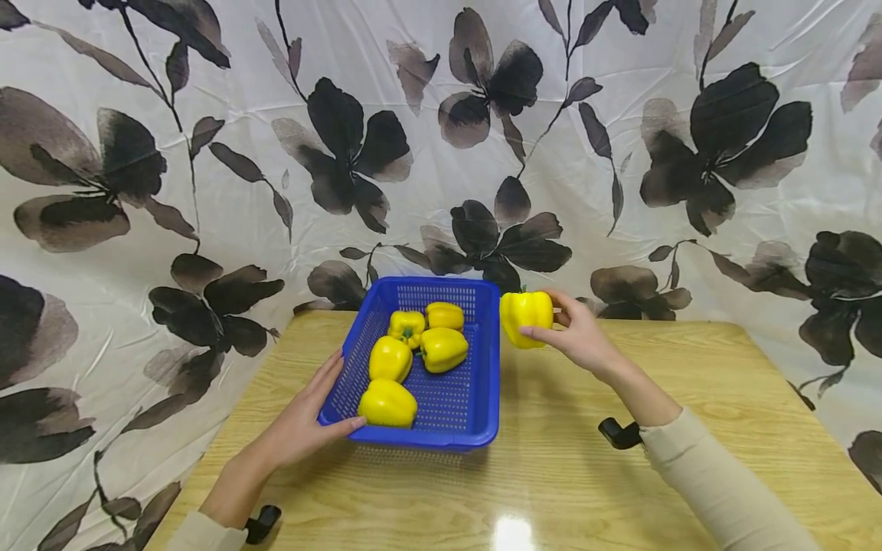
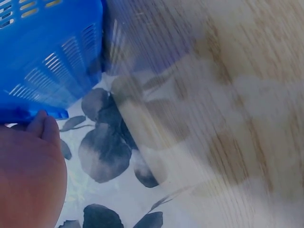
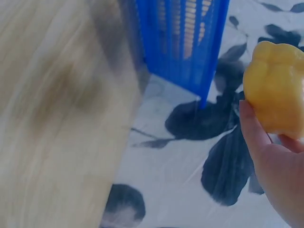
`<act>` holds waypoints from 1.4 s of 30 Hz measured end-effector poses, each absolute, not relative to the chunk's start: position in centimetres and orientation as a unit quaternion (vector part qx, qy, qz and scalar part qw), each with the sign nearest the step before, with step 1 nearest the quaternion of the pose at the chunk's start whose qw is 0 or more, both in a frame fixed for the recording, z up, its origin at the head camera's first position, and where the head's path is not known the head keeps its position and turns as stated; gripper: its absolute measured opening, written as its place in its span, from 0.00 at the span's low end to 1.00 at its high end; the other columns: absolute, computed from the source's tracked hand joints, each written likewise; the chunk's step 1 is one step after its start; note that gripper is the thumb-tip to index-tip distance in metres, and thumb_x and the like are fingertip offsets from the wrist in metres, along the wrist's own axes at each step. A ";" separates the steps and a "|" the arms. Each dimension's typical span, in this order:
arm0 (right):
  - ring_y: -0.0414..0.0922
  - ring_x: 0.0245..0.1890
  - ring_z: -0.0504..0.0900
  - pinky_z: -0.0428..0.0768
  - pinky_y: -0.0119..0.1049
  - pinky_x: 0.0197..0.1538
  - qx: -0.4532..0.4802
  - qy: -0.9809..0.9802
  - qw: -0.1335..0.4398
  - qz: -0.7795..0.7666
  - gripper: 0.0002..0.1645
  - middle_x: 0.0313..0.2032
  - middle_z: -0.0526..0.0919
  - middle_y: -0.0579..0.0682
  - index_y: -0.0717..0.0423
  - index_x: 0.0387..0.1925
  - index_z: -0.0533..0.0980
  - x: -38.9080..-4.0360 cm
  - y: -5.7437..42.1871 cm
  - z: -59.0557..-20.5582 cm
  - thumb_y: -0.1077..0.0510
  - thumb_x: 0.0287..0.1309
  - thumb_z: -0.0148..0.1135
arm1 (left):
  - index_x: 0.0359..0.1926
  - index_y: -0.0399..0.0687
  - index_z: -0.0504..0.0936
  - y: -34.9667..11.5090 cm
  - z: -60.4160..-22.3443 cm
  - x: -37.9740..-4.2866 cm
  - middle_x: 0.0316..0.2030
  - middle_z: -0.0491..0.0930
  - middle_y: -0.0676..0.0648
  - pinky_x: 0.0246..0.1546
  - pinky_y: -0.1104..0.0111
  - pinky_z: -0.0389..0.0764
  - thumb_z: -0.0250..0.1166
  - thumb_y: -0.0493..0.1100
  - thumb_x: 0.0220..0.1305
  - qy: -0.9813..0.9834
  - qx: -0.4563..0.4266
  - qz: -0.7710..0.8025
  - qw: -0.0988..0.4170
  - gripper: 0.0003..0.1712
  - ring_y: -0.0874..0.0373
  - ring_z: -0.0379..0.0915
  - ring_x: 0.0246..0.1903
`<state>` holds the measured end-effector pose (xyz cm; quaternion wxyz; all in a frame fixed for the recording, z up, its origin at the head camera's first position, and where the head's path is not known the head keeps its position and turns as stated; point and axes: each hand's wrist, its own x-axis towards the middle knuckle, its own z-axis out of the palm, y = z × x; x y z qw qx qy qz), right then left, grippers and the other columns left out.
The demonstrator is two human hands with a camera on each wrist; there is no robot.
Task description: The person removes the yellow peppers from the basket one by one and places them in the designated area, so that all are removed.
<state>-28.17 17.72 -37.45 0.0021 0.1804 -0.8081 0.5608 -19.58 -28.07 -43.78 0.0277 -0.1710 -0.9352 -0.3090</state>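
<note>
A blue plastic basket (image 1: pixel 488 367) with slotted walls stands on the table and holds several yellow bell peppers (image 1: pixel 444 350). My left hand (image 1: pixel 303 417) grips its near left corner, thumb over the rim and fingers along the outer wall. In the left wrist view, fingertips of this hand (image 2: pixel 28 171) meet the basket's rim. Just right of the basket, my right hand (image 1: pixel 582 337) holds another yellow bell pepper (image 1: pixel 525 317) upright, its stem pointing up. Thumb and fingers lie around that pepper (image 3: pixel 275 90) in the right wrist view, with the far fingers mostly hidden behind it.
The basket rests on a light wood-grain table (image 1: pixel 586 474). A white cloth (image 1: pixel 427 153) printed with dark flowers hangs behind the table's back edge and continues down both sides. Black wrist mounts (image 1: pixel 620 434) show beneath the sleeves.
</note>
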 end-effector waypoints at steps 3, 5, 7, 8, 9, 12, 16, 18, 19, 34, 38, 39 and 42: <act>0.57 0.58 0.80 0.83 0.31 0.49 0.176 -0.815 0.007 0.553 0.46 0.64 0.72 0.60 0.60 0.74 0.62 -28.7 18.3 -37.5 0.52 0.61 0.74 | 0.83 0.48 0.44 -28.0 -43.8 -19.5 0.82 0.38 0.49 0.69 0.32 0.54 0.69 0.66 0.62 -0.935 -0.171 -0.308 0.028 0.62 0.36 0.42 0.78; 0.57 0.58 0.80 0.82 0.30 0.49 0.170 -0.818 0.006 0.549 0.47 0.64 0.72 0.61 0.60 0.74 0.61 -29.0 18.5 -37.5 0.51 0.61 0.73 | 0.83 0.48 0.44 -28.1 -43.9 -19.4 0.82 0.38 0.50 0.70 0.32 0.54 0.69 0.66 0.62 -0.936 -0.169 -0.307 0.029 0.62 0.36 0.42 0.78; 0.57 0.58 0.80 0.82 0.31 0.50 0.163 -0.822 0.002 0.546 0.48 0.65 0.71 0.61 0.61 0.75 0.60 -29.3 18.8 -37.7 0.51 0.62 0.73 | 0.83 0.48 0.44 -28.1 -43.9 -19.3 0.82 0.37 0.50 0.70 0.32 0.54 0.69 0.66 0.62 -0.936 -0.168 -0.307 0.030 0.62 0.36 0.42 0.78; 0.58 0.58 0.79 0.82 0.31 0.50 0.158 -0.824 0.000 0.543 0.49 0.65 0.71 0.62 0.61 0.75 0.59 -29.5 18.9 -37.8 0.50 0.62 0.73 | 0.83 0.48 0.44 -28.1 -43.9 -19.2 0.82 0.38 0.50 0.69 0.32 0.54 0.69 0.66 0.62 -0.937 -0.168 -0.306 0.030 0.62 0.36 0.42 0.78; 0.58 0.58 0.79 0.82 0.32 0.50 0.153 -0.827 -0.001 0.541 0.49 0.65 0.70 0.62 0.61 0.75 0.59 -29.7 18.9 -38.0 0.50 0.62 0.73 | 0.83 0.49 0.44 -28.1 -43.9 -19.2 0.82 0.37 0.51 0.69 0.32 0.54 0.69 0.66 0.62 -0.936 -0.168 -0.306 0.029 0.62 0.36 0.42 0.78; 0.58 0.58 0.79 0.82 0.35 0.51 0.139 -0.836 0.002 0.530 0.50 0.66 0.70 0.62 0.62 0.75 0.58 -30.4 19.0 -38.6 0.49 0.62 0.73 | 0.83 0.49 0.44 -28.1 -43.8 -19.1 0.82 0.37 0.52 0.69 0.31 0.54 0.68 0.66 0.62 -0.936 -0.169 -0.308 0.027 0.61 0.36 0.42 0.78; 0.60 0.59 0.79 0.82 0.40 0.53 0.123 -0.853 0.010 0.507 0.48 0.66 0.72 0.63 0.63 0.74 0.60 -31.6 18.8 -39.6 0.48 0.61 0.72 | 0.83 0.48 0.44 -28.0 -43.6 -19.2 0.82 0.37 0.52 0.69 0.31 0.55 0.69 0.66 0.62 -0.937 -0.170 -0.305 0.030 0.62 0.35 0.42 0.78; 0.62 0.60 0.79 0.83 0.44 0.53 0.114 -0.862 0.012 0.494 0.48 0.66 0.72 0.64 0.63 0.73 0.61 -32.2 18.8 -40.2 0.47 0.61 0.72 | 0.83 0.48 0.45 -28.0 -43.5 -19.4 0.82 0.37 0.51 0.69 0.32 0.55 0.69 0.66 0.62 -0.936 -0.172 -0.304 0.034 0.62 0.35 0.43 0.78; 0.63 0.60 0.79 0.83 0.45 0.54 0.109 -0.867 0.014 0.486 0.48 0.65 0.72 0.65 0.64 0.73 0.62 -32.5 18.7 -40.5 0.47 0.61 0.72 | 0.83 0.48 0.45 -28.0 -43.5 -19.4 0.82 0.37 0.51 0.69 0.32 0.55 0.69 0.66 0.62 -0.937 -0.173 -0.302 0.035 0.62 0.36 0.43 0.78; 0.66 0.61 0.74 0.78 0.55 0.60 0.065 -0.898 0.016 0.435 0.50 0.64 0.71 0.72 0.71 0.73 0.59 -34.7 18.7 -43.8 0.47 0.62 0.71 | 0.83 0.48 0.45 -28.0 -44.0 -19.5 0.82 0.37 0.51 0.69 0.32 0.55 0.69 0.66 0.62 -0.935 -0.172 -0.310 0.029 0.62 0.36 0.42 0.78; 0.65 0.60 0.75 0.77 0.56 0.60 0.061 -0.903 0.024 0.424 0.48 0.62 0.73 0.73 0.71 0.71 0.61 -35.4 18.6 -44.7 0.47 0.61 0.71 | 0.83 0.49 0.44 -28.0 -44.0 -19.5 0.82 0.37 0.51 0.69 0.32 0.55 0.69 0.66 0.62 -0.934 -0.171 -0.313 0.027 0.62 0.36 0.42 0.78; 0.65 0.60 0.75 0.77 0.55 0.60 0.060 -0.904 0.024 0.422 0.48 0.62 0.73 0.72 0.72 0.70 0.62 -35.6 18.5 -45.0 0.47 0.61 0.71 | 0.83 0.49 0.44 -28.0 -44.0 -19.6 0.82 0.37 0.51 0.69 0.32 0.55 0.69 0.66 0.62 -0.934 -0.170 -0.313 0.027 0.62 0.36 0.42 0.78; 0.63 0.56 0.77 0.78 0.53 0.58 0.055 -0.906 0.016 0.420 0.47 0.59 0.75 0.72 0.73 0.68 0.62 -35.8 18.1 -45.5 0.47 0.62 0.70 | 0.83 0.49 0.44 -28.0 -44.1 -19.6 0.82 0.37 0.50 0.69 0.32 0.55 0.69 0.66 0.62 -0.934 -0.172 -0.313 0.028 0.62 0.36 0.42 0.78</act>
